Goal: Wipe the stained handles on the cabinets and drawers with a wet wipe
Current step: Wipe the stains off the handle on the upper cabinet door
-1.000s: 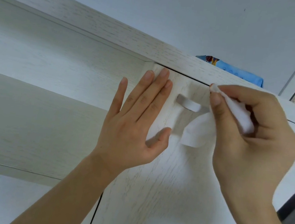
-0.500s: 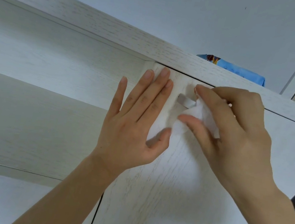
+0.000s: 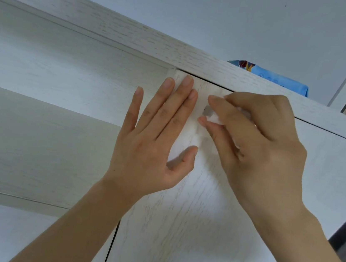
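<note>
Whitewashed wood-grain cabinet door (image 3: 177,229), matte laminate with fine streaked grain, seen from below. Same finish on the flat top board (image 3: 114,30) running diagonally above it and on the open shelf panels (image 3: 36,136) to the left. Thin dark gap along the door's left edge.

Small grey metal handle (image 3: 207,111) near the door's top-left corner, only its left end showing; rest hidden under wipe and fingers. Shape beyond that: cannot tell.

White soft crumpled wet wipe (image 3: 217,119) bunched on the handle, mostly covered by the hand, a bit blurred.

Blue glossy plastic wipe pack (image 3: 282,81) with printed graphics lying on top of the board, upper right, well apart from the hands.

Left hand (image 3: 155,141): reaching up, palm flat against the door just left of the handle, four fingers straight and pointing up toward the top edge, thumb spread right. Holding nothing, just pressing on the panel.

Right hand (image 3: 261,146): reaching up from lower right, back of hand to camera, fingers curled. Forefinger above and thumb below, pinching the wipe around the handle. Tight grip, wipe in contact with the handle's visible end.

Pale blue-grey wall behind, plain and smooth.
</note>
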Available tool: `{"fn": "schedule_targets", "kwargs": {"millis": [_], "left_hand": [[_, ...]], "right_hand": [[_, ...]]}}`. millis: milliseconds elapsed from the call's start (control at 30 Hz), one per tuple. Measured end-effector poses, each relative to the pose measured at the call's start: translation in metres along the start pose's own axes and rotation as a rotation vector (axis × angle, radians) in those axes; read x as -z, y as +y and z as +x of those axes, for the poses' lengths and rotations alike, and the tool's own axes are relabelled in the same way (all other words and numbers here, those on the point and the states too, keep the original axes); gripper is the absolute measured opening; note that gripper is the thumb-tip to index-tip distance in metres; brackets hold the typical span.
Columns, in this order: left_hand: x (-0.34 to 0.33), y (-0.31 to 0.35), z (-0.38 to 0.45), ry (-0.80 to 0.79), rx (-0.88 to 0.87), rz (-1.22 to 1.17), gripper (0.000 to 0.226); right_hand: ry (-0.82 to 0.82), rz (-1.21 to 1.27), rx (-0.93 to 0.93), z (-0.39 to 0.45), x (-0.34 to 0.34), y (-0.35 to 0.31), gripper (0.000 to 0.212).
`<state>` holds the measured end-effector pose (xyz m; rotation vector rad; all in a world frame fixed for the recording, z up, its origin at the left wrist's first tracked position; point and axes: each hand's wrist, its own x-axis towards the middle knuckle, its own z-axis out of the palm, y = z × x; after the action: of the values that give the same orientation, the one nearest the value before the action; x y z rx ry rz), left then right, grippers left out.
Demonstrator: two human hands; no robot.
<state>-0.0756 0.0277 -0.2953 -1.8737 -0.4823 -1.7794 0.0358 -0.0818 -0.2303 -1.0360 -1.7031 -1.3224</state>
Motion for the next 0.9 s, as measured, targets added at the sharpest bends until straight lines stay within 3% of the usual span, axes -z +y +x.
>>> {"fn": "schedule_targets", "kwargs": {"millis": [133, 900], "left_hand": [[0.001, 0.0, 0.0, 0.006, -0.009, 0.024, 0.062], [0.007, 0.003, 0.001, -0.041, -0.008, 0.057, 0.066]], "right_hand": [[0.05, 0.046, 0.004, -0.001, -0.001, 0.001, 0.012], [0.088, 0.027, 0.019, -0.044, 0.031, 0.064, 0.022]]}}
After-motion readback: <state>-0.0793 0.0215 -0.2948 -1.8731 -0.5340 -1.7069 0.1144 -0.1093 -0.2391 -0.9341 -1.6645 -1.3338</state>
